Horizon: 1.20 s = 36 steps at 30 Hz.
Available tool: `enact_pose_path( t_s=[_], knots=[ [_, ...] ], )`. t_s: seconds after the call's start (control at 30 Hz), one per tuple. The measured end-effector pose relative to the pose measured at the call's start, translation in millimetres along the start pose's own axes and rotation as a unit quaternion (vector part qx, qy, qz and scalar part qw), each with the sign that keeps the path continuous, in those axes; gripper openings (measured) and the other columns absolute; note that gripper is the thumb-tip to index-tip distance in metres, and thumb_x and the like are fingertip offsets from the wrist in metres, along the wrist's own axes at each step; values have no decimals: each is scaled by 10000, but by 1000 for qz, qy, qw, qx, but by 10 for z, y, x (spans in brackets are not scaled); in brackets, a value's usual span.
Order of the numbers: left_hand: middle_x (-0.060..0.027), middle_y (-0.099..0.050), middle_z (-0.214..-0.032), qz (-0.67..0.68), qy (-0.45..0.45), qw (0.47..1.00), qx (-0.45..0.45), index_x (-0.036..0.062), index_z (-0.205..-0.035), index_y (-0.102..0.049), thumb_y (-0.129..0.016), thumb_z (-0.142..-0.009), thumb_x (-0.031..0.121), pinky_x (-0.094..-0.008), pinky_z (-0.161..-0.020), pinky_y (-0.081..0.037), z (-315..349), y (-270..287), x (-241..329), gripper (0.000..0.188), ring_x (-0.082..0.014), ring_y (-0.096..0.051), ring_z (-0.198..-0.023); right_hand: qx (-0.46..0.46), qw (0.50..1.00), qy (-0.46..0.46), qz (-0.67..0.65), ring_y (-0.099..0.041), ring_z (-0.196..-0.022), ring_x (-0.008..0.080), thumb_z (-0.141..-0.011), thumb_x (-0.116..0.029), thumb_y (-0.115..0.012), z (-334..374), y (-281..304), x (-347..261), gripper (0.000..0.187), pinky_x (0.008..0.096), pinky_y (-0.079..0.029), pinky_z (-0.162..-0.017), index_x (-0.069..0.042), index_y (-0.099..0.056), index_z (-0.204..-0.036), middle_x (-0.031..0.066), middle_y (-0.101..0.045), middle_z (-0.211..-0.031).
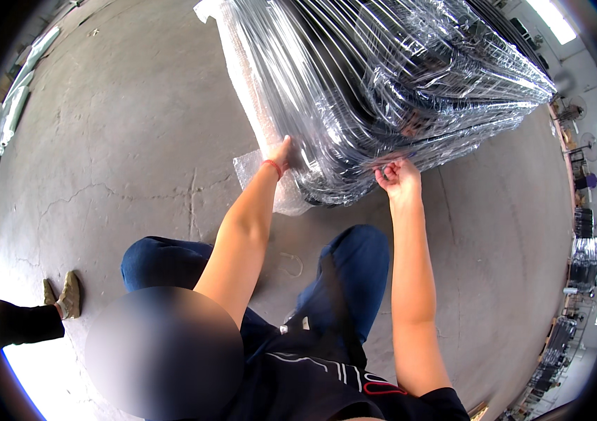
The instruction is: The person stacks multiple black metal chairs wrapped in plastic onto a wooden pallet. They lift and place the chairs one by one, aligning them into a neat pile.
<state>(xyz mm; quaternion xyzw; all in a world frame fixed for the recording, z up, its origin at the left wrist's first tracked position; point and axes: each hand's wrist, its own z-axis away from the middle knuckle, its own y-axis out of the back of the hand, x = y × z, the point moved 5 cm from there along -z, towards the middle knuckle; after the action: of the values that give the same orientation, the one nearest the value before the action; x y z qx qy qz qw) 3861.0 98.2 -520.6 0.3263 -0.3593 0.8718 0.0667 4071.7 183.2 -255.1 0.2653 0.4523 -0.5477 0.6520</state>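
A large stack of dark items bound in clear stretch film (354, 91) stands in front of me, with bubble wrap (250, 105) along its left side. My left hand (283, 154), a red band at its wrist, is against the stack's near left corner, where bubble wrap meets film. Its thumb shows; the other fingers are blurred or hidden at the film. At the lower near edge, my right hand (400, 177) is turned palm up. Its fingers are curled closed at the film's edge, seemingly gripping some of it.
Cracked grey concrete floor (137, 140) surrounds the stack. A loose bubble wrap flap (291, 200) lies by its near corner. Another person's shoe (69, 296) is at the left. Fans (574, 109) and wrapped bundles (586, 263) line the right wall; long wrapped pieces (14, 112) lie far left.
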Motion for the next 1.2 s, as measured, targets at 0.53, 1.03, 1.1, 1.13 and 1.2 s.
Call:
enact_pose_path(
  t_s=[0.53,1.03,1.1,1.13,1.2],
  knots=[
    [-125,-558,-814,-454,-504,730,82,5,-861,-518,-489,-721,14,-330,-685,-429,2003,-876,428,143,-252,-539,-737,-53,997,17,-50,-438,-530,97,-771,-107,-497,-162,6,55,100,313,-456,-564,-94,-503,-673,-24,-401,-584],
    [-167,-585,-960,-617,-284,692,-243,131,-1248,-389,-471,-761,141,-335,-780,-414,1877,-1729,138,494,-280,-564,-884,-181,977,82,-75,-561,-640,156,-780,-124,-519,-135,209,95,84,297,-461,-582,-81,-518,-853,67,-577,-724],
    [-161,-592,-943,-632,-283,685,-226,169,-1268,-366,-465,-760,120,-309,-755,-424,1846,-1701,138,520,-242,-575,-857,-163,981,64,-87,-572,-712,172,-769,-167,-538,-76,355,285,171,319,-454,-667,-60,-531,-902,79,-592,-778],
    [-153,-601,-942,-632,-277,688,-224,190,-1280,-348,-465,-766,111,-293,-750,-428,1836,-1697,139,534,-214,-579,-846,-120,988,46,-87,-572,-721,176,-765,-180,-541,-26,441,431,186,324,-451,-675,-54,-531,-902,79,-593,-781],
    [-135,-618,-939,-632,-268,692,-225,231,-1304,-313,-466,-777,92,-260,-739,-437,1846,-1746,131,566,-156,-586,-824,-81,994,-31,-72,-572,-738,187,-756,-205,-545,-83,561,806,204,338,-443,-684,-48,-543,-887,82,-597,-781]
  ],
)
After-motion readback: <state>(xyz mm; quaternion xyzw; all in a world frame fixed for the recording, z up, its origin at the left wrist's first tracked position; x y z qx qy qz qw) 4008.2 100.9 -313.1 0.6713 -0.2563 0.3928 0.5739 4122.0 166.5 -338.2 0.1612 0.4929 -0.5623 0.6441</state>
